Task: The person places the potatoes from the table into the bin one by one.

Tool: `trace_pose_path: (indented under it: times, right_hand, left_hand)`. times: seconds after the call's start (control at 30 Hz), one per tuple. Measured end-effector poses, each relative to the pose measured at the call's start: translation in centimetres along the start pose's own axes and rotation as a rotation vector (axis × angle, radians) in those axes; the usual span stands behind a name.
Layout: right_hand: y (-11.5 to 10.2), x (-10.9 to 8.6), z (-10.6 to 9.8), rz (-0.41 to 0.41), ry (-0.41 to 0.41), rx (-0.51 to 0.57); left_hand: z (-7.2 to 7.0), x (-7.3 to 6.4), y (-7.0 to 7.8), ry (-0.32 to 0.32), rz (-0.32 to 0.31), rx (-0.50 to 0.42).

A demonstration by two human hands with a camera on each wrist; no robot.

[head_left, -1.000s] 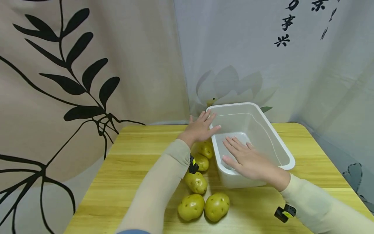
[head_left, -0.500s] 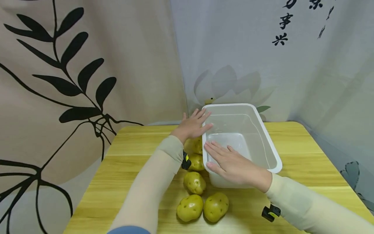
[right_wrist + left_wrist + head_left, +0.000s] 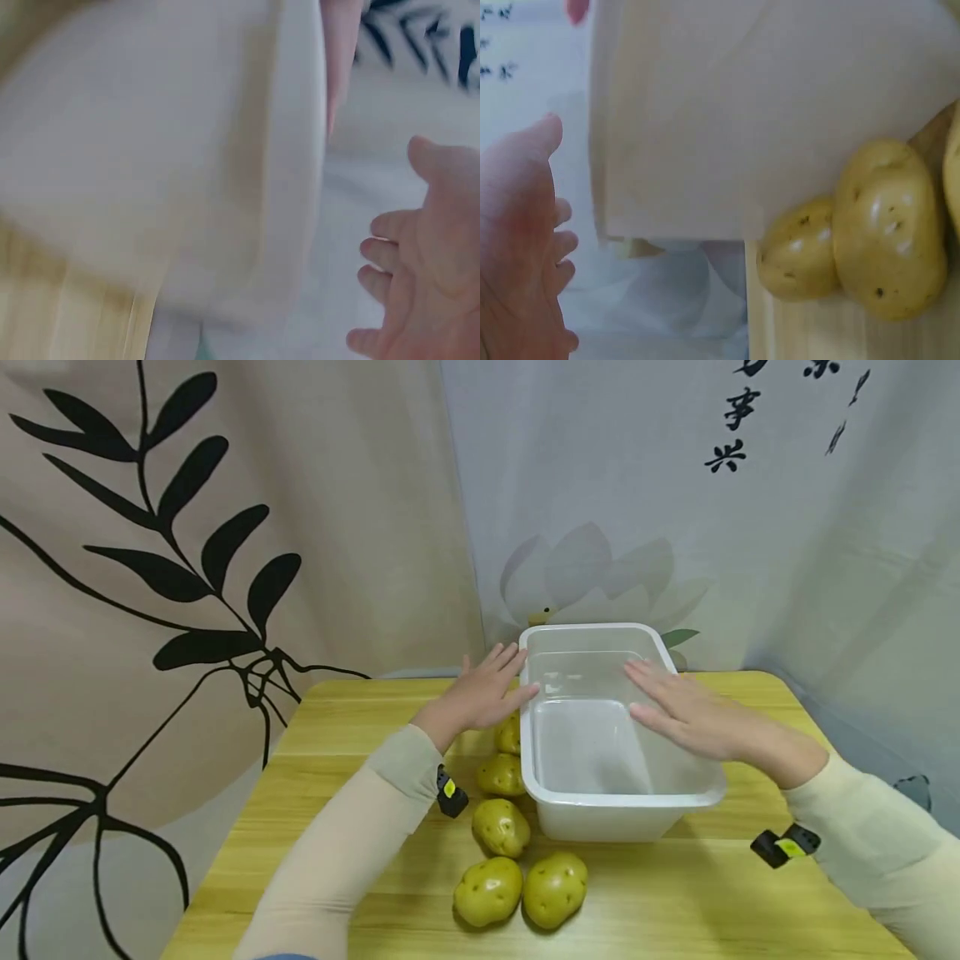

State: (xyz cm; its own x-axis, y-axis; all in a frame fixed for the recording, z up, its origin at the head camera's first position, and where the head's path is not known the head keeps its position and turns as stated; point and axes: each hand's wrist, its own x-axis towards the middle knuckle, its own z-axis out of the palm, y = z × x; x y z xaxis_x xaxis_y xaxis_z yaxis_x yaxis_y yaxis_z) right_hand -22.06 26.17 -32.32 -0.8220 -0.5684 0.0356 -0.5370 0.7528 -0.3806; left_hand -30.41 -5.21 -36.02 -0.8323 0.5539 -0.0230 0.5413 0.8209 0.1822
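A white plastic tub stands on the table, its open top facing up and its inside bare. My left hand is at the tub's left rim, fingers spread and straight, palm toward the tub. Above the right rim my right hand is held flat with straight fingers, overlapping the tub's right side in the head view. Neither hand grips anything. Several yellow-green potatoes, such as the front left potato, lie in a line along the tub's left side. In the left wrist view one potato sits close by the tub's wall.
The wooden table has rounded far corners. Behind it hang pale curtains with black leaf prints and dark characters. A small black wrist device is on the left sleeve, and another black device is on the right.
The tub has shifted left and turned, so its front edge now runs straight across. My right hand went left to the tub's left part, then swung over to its right rim.
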Motion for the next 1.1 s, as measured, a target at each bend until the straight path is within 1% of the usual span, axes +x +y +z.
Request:
trace_pose_path:
  times: [0.1,0.13,0.2,0.33,0.47,0.6,0.73,0.9,1.1]
  right_hand:
    - [3.3,0.9,-1.8,0.051,0.012,0.018]
    - [4.3,1.5,-2.2,0.074,0.011,0.024]
    - [6.2,2.8,-2.5,0.095,0.017,0.021]
    - [9.1,5.5,-2.3,0.129,0.012,0.025]
    - [10.9,6.9,-1.6,0.155,-0.008,0.021]
    - [12.0,7.7,-1.0,0.180,-0.031,0.064]
    - [12.1,8.3,-0.2,0.177,-0.051,0.114]
    - [11.8,8.7,0.3,0.172,-0.032,0.107]
    - [11.8,8.2,0.4,0.177,-0.032,0.027]
  left_hand:
    - [0.1,-1.6,0.6,0.007,0.034,0.005]
    - [0.2,-2.0,0.9,0.012,0.044,0.010]
    - [0.5,-3.0,1.5,0.021,0.060,-0.002]
    - [1.1,-4.5,2.5,0.018,0.064,-0.002]
    - [1.8,-5.2,3.1,0.011,0.069,-0.005]
    - [2.2,-5.6,3.5,0.026,0.064,-0.025]
    - [2.5,-5.8,3.7,0.035,0.054,-0.044]
    - [2.9,-6.0,3.9,0.065,0.032,-0.041]
    - [3.5,-6.2,4.9,0.063,0.004,-0.042]
